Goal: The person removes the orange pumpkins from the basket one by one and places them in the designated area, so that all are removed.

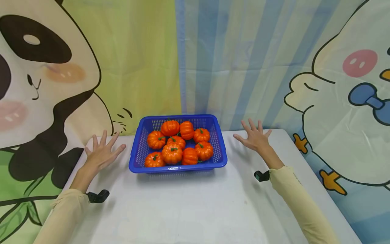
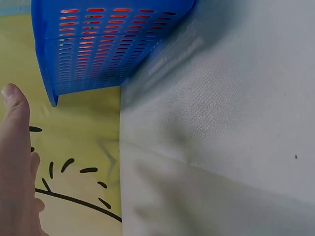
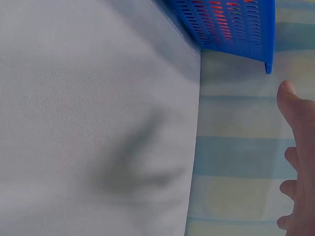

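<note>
A blue plastic basket [image 1: 178, 169] with slotted walls stands toward the back of the white table, holding several small orange pumpkins [image 1: 172, 153] with green stems. To its left, my left hand [image 1: 102, 154] is held with fingers spread and nothing in it. On the opposite side my right hand [image 1: 255, 137] has its fingers spread too, apart from the basket and holding nothing. The left wrist view shows the left thumb [image 2: 15, 105] near the basket's slotted side [image 2: 93, 49]. In the right wrist view, the right thumb [image 3: 288, 98] points toward the basket [image 3: 231, 24].
The white tabletop [image 1: 195, 206] ends at a back edge just behind the basket. Past it hangs a printed curtain [image 1: 231, 61] with a panda [image 1: 48, 84] at left and a white bird [image 1: 341, 135] at right. Black wrist cameras [image 1: 98, 196] sit at both sleeves.
</note>
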`<state>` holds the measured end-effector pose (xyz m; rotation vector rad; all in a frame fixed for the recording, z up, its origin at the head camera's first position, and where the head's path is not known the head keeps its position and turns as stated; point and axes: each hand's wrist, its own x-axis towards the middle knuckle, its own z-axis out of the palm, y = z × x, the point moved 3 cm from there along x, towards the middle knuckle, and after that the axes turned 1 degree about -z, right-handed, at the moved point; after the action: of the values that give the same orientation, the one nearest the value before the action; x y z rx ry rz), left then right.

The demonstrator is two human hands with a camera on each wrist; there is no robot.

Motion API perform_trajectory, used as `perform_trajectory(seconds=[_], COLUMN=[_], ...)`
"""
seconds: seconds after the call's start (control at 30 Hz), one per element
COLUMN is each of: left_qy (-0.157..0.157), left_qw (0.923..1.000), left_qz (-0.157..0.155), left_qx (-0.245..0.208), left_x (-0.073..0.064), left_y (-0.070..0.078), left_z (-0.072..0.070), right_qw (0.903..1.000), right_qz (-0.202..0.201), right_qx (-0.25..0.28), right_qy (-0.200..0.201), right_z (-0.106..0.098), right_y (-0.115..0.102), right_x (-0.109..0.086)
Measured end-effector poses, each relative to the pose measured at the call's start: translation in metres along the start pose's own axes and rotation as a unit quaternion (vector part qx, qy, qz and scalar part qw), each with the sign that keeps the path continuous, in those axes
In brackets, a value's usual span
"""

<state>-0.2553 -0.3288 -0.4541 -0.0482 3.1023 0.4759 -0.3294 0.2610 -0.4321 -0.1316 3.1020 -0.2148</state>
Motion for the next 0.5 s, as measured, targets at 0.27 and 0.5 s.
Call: perform_trajectory(seconds=[0.27,0.5], left_qy=[0.004,-0.013], left_qw=[1.0,0.9943], left_qz=[0.001,0.061], left_qx=[0.001,-0.087], left_x=[-0.001,0.004], left_y=[-0.004,0.008], left_z=[-0.003,0.003], right_qw=[1.0,0.9966], right_qz=[-0.005,-0.03], right_qx=[-0.002,0.073], right_qy=[0.007,0.022], right_z=[0.002,-0.001], right_y=[-0.007,-0.011], right_x=[0.003,-0.006])
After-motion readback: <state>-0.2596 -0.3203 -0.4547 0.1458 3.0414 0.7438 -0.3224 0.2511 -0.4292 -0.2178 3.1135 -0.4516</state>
